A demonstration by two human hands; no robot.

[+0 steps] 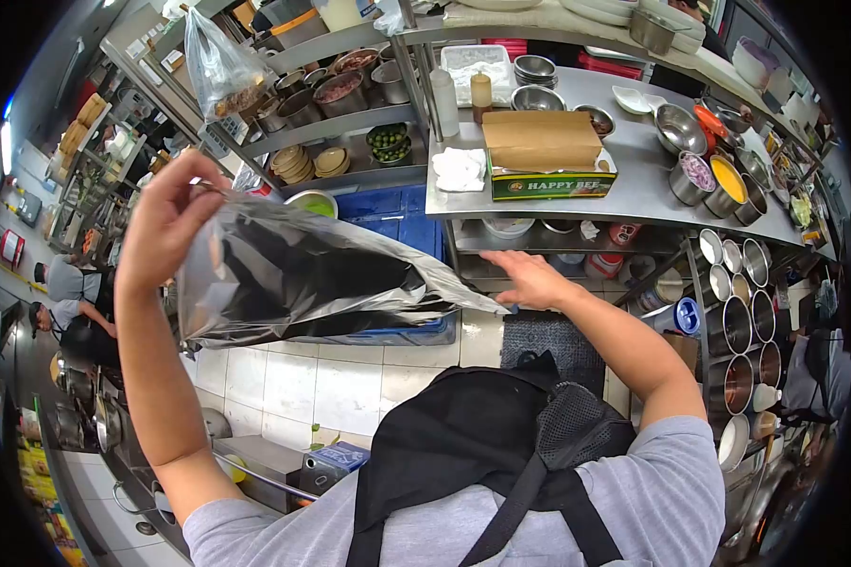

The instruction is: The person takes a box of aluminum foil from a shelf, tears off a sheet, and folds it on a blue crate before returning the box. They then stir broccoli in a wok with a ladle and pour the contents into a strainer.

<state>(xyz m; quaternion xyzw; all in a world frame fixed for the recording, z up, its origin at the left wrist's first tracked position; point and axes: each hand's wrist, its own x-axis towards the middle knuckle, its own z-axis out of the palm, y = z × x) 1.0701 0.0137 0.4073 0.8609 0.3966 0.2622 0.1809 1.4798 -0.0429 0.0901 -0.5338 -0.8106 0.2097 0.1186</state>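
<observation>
A large, shiny sheet of aluminium foil (298,269) hangs in front of me, with creases and dark reflections across it. My left hand (175,222) is raised and closed, pinching the foil's upper left corner. To the right the foil narrows into a crumpled point. My right hand (531,281) is beside that point, its fingers stretched out to the left and its thumb close to the foil's tip. Behind and below the foil is a blue lidded bin (397,219), partly hidden by it.
A steel counter (454,207) ahead bears an opened "Happy Bee" box (553,181), squeeze bottles and metal bowls. Left shelves hold pots (340,97) and a hanging plastic bag (219,71). Stacked pans (736,324) stand at right. Two people (66,293) work at far left.
</observation>
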